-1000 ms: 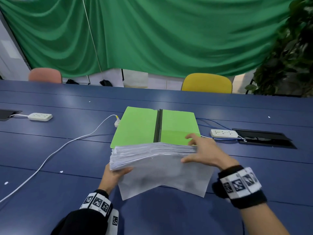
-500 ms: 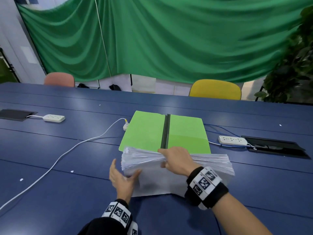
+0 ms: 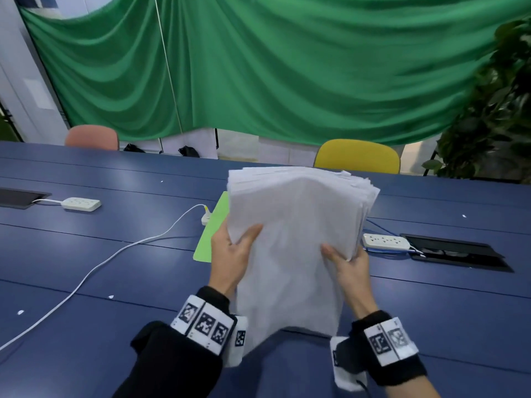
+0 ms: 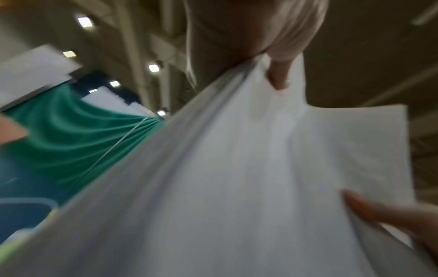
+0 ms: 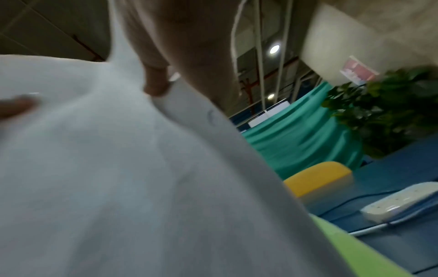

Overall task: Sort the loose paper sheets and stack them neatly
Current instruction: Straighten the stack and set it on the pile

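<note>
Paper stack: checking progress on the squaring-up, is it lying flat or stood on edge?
On edge: paper stack upright, gripped by left hand and right hand.

A long dark-blue table [image 3: 86,254] carries a white power strip [image 3: 81,203] on its left part, another white power strip [image 3: 385,241] on the right just beside a black recessed cable box [image 3: 457,252], and a white cable [image 3: 94,268] trailing across the left half. A bright green flat folder [image 3: 211,234] lies mid-table. Behind the table stand a pink chair [image 3: 92,137], a yellow chair [image 3: 356,155], a draped green cloth backdrop [image 3: 273,67] and a leafy dark-green plant [image 3: 494,116].
</note>
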The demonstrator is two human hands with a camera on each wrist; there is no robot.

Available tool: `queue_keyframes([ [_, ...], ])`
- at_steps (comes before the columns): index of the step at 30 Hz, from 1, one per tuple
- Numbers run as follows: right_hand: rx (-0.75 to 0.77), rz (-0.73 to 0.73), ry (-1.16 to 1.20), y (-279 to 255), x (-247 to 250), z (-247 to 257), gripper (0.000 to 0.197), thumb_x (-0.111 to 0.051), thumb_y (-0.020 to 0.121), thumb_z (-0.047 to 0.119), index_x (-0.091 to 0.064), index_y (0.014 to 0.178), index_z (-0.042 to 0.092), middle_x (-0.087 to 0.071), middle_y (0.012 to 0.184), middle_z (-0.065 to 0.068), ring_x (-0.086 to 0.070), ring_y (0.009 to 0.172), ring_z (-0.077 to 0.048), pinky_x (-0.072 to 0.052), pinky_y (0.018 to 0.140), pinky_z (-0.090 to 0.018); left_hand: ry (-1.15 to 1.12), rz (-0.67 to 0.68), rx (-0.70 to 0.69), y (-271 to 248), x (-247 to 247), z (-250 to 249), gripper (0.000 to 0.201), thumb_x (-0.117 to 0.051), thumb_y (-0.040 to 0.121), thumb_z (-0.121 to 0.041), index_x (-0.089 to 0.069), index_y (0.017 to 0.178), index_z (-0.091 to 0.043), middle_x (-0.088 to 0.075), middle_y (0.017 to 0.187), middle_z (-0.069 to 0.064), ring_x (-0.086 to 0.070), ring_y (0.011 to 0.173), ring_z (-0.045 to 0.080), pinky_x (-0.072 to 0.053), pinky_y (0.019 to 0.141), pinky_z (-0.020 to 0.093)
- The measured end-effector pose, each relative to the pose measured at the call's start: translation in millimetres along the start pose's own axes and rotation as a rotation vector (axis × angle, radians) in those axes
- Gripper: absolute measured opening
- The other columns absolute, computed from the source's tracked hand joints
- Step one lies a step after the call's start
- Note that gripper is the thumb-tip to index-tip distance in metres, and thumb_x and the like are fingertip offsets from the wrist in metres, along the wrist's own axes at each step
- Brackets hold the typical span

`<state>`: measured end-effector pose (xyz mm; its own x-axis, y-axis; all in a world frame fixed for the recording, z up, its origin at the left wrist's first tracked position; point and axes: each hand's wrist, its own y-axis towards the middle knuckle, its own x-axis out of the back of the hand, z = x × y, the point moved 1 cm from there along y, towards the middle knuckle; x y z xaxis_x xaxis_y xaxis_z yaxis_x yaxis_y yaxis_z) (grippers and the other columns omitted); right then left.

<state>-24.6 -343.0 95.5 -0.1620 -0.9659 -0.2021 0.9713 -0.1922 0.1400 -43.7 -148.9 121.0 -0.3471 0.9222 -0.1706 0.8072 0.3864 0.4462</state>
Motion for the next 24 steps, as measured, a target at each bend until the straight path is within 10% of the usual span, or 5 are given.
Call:
queue_keyframes([
  [4, 0.083, -0.094, 0.009, -7.9, -18.0, -5.9, 0.027, -0.063, 0.084, 0.000, -0.057, 0.108, 0.011, -0.066, 0.103, -0.009, -0.062, 0.095, -0.020, -0.052, 0.080, -0.020, 0.154, -0.064, -0.143, -16.7, -24.5, -0.1, 0.012, -0.061, 0.081, -0.037, -0.059, 0.092, -0.039, -0.065, 0.085, -0.032, -0.060, 0.076, -0.009, -0.052, 0.075, 0.023],
  [7, 0.161, -0.049, -0.011, -5.0, -17.3, -1.4, 0.032, -0.063, 0.084, 0.000, -0.056, 0.114, 0.010, -0.065, 0.109, -0.009, -0.061, 0.101, -0.022, -0.049, 0.092, -0.032, 0.033, -0.097, -0.122, -18.7, -21.6, 2.3, 0.014, -0.062, 0.081, -0.027, -0.058, 0.092, -0.035, -0.066, 0.086, -0.028, -0.061, 0.079, -0.007, -0.050, 0.075, 0.015],
  [15, 0.037, 0.135, 0.018, 4.9, 20.9, -21.3, 0.081, -0.088, 0.036, 0.045, -0.063, 0.105, 0.013, -0.074, 0.088, 0.009, -0.067, 0.080, -0.005, -0.054, 0.067, -0.017, -0.107, -0.056, 0.057, -32.0, 10.9, 32.3, 0.044, -0.074, 0.064, -0.020, -0.051, 0.101, -0.026, -0.063, 0.099, -0.003, -0.063, 0.081, -0.001, -0.051, 0.073, 0.014],
  [19, 0.073, 0.256, 0.030, 16.2, 33.8, -2.8, 0.076, -0.082, 0.047, 0.018, -0.056, 0.116, -0.001, -0.072, 0.094, 0.003, -0.066, 0.086, -0.007, -0.053, 0.071, -0.017, -0.139, 0.056, 0.015, -21.8, 15.8, 24.4, 0.051, -0.076, 0.060, -0.020, -0.049, 0.101, -0.028, -0.060, 0.101, -0.002, -0.062, 0.085, 0.003, -0.052, 0.076, 0.017],
  [24, 0.142, 0.265, 0.073, 21.9, 23.0, 6.6, 0.059, -0.071, 0.062, -0.018, -0.053, 0.104, 0.021, -0.071, 0.089, 0.010, -0.065, 0.082, -0.001, -0.053, 0.072, -0.016, -0.046, -0.011, -0.108, -14.5, 10.8, 17.3, 0.046, -0.071, 0.068, -0.023, -0.045, 0.106, -0.031, -0.056, 0.104, -0.010, -0.058, 0.092, -0.007, -0.046, 0.082, 0.011],
])
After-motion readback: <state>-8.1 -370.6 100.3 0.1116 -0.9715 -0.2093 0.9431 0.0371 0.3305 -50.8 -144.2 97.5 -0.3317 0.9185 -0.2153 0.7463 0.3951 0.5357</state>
